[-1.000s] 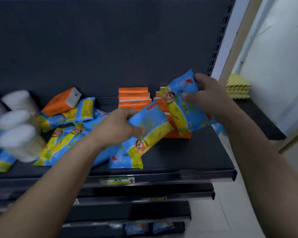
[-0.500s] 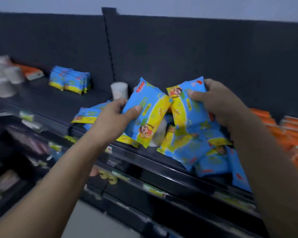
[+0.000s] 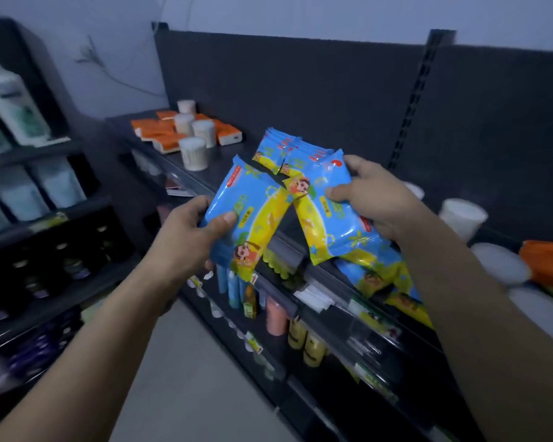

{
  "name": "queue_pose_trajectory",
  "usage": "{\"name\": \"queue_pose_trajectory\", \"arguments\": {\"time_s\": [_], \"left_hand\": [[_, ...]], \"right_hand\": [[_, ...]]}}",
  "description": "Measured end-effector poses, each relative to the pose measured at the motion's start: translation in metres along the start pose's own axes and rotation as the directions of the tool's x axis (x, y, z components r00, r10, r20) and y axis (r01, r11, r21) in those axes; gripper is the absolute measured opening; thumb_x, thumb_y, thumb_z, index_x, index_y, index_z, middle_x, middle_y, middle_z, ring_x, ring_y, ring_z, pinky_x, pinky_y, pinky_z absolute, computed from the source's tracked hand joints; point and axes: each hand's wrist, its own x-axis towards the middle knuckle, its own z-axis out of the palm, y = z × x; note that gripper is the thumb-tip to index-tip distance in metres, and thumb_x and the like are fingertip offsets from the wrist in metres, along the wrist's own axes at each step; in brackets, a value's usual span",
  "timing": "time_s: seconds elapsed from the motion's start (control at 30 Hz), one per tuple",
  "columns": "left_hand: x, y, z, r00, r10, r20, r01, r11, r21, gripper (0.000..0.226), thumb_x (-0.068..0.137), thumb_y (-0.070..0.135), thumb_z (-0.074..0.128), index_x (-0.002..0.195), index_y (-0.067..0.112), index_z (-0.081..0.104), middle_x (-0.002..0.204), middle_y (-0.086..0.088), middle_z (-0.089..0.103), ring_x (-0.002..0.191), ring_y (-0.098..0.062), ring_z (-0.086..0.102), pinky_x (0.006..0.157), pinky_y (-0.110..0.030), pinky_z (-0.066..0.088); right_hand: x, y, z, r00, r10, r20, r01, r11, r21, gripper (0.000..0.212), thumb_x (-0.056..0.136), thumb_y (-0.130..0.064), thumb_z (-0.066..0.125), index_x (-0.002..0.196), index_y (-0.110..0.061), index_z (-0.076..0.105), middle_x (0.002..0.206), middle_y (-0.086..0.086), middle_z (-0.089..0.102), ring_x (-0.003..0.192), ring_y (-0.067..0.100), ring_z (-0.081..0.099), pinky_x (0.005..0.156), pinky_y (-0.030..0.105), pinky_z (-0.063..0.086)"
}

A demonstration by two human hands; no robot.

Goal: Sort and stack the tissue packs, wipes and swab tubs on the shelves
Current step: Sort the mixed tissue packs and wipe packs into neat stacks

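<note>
- Your left hand (image 3: 189, 240) holds the left wipes pack (image 3: 246, 215). Your thumb is on the front and your fingers are curled behind it.
- Your right hand (image 3: 377, 199) holds the right wipes pack (image 3: 329, 215) in much the same way.
- Both packs are up in the air in front of the shelf (image 3: 227, 157). Their top corners meet.
- I think your job now is to add these two to the row of wipes packs (image 3: 281, 145). That row stands on the shelf just behind your hands.
- Turn each pack the same way up as the row, with the picture side matching.
- Put in one pack at a time. Slide it flat against the last pack, so the row does not tip over.
- The packs look soft and shiny, so they may slip. Hold them by the middle and do not squeeze hard.
- Now the counts. You hold two wipes packs, one in each hand.
- The row has several packs, but their edges blur together and I cannot count them.
- The loose wipes packs (image 3: 377, 272) lie flat on the shelf under your right hand. There are at least two.
- Four far swab tubs (image 3: 193, 153) stand upright at the far end of the shelf.
- At least three near swab tubs (image 3: 462, 218) are to your right. They are blurry, and some seem to lie on their sides.
- The orange tissue packs (image 3: 155, 127) lie in a messy pile beside the far tubs. There are about six, but I cannot be sure.
- One more orange pack (image 3: 546, 263) shows at the right edge.
</note>
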Motion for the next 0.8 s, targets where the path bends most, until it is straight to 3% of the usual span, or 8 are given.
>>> {"name": "queue_pose_trajectory", "arguments": {"time_s": [0.07,0.17,0.33,0.43,0.5,0.57,0.73,0.8], "left_hand": [[0.011,-0.011,-0.019,0.999,-0.013,-0.042,0.012,1.0,-0.013,0.005,0.09,0.018,0.059,0.088,0.013,0.061,0.072,-0.002,0.069,0.059,-0.011,0.063,0.053,-0.026,0.05],[0.033,-0.028,-0.043,0.996,-0.048,-0.076,0.046,0.998,-0.031,0.006,0.088,0.017,0.061,0.082,0.016,0.061,0.071,0.001,0.068,0.058,-0.01,0.063,0.049,-0.022,0.049],[0.09,-0.043,-0.068,0.997,-0.007,-0.08,0.009,1.0,0.017,0.004,0.087,0.014,0.061,0.086,0.011,0.062,0.075,-0.003,0.068,0.059,-0.007,0.062,0.052,-0.017,0.049],[0.136,-0.047,-0.074,0.999,0.009,-0.053,-0.006,0.998,0.055,0.004,0.087,0.013,0.061,0.083,0.012,0.062,0.064,0.005,0.069,0.055,-0.003,0.061,0.05,-0.014,0.048],[0.17,-0.049,-0.078,1.0,0.024,-0.013,-0.023,0.995,0.094,0.005,0.087,0.014,0.062,0.082,0.016,0.063,0.063,0.009,0.069,0.057,-0.004,0.062,0.053,-0.015,0.05],[0.201,-0.052,-0.081,0.999,0.046,0.015,-0.048,0.992,0.12,0.009,0.086,0.013,0.062,0.079,0.018,0.062,0.061,0.013,0.068,0.054,0.0,0.06,0.053,-0.014,0.048],[0.272,-0.075,-0.081,0.994,0.053,0.097,-0.072,0.975,0.208,0.004,0.085,0.012,0.066,0.081,0.014,0.065,0.076,-0.005,0.069,0.063,-0.012,0.058,0.064,-0.03,0.049],[0.301,-0.083,-0.07,0.985,0.063,0.158,-0.095,0.973,0.208,0.004,0.083,0.01,0.067,0.081,0.008,0.064,0.072,-0.005,0.066,0.062,-0.008,0.055,0.06,-0.023,0.046]], "right_hand": [[0.023,-0.004,0.023,0.999,-0.021,0.034,0.022,0.999,-0.023,0.063,0.077,-0.013,0.067,0.136,-0.022,0.046,0.112,0.005,0.068,0.086,0.028,0.07,0.078,0.045,0.058],[0.059,-0.01,0.055,0.996,-0.039,0.074,0.041,0.999,-0.022,0.057,0.082,-0.006,0.066,0.135,-0.018,0.047,0.108,0.007,0.068,0.079,0.022,0.067,0.074,0.036,0.055],[0.118,-0.015,0.088,0.998,-0.024,0.058,0.027,0.998,-0.051,0.046,0.082,-0.008,0.068,0.125,-0.003,0.051,0.103,0.013,0.066,0.101,0.032,0.065,0.093,0.053,0.05],[0.161,-0.02,0.095,1.0,-0.012,0.013,0.013,0.998,-0.068,0.051,0.076,-0.012,0.072,0.118,0.006,0.048,0.12,0.029,0.057,0.109,0.041,0.06,0.087,0.061,0.049],[0.193,-0.022,0.097,1.0,-0.026,0.003,0.027,0.996,-0.08,0.044,0.077,-0.009,0.071,0.114,0.005,0.053,0.106,0.026,0.065,0.088,0.027,0.065,0.077,0.043,0.053],[0.22,-0.024,0.098,0.999,-0.04,-0.02,0.037,0.99,-0.137,0.027,0.079,-0.006,0.069,0.103,0.0,0.058,0.088,0.019,0.064,0.076,0.018,0.055,0.071,0.038,0.049],[0.269,-0.015,0.088,0.992,-0.07,-0.107,0.026,0.929,-0.369,0.029,0.074,-0.004,0.07,0.102,-0.004,0.061,0.091,0.011,0.062,0.077,0.018,0.054,0.068,0.032,0.044],[0.281,-0.004,0.076,0.983,-0.078,-0.164,-0.016,0.861,-0.508,0.028,0.072,-0.003,0.069,0.098,0.004,0.063,0.086,0.014,0.061,0.075,0.017,0.049,0.064,0.032,0.041]]}}
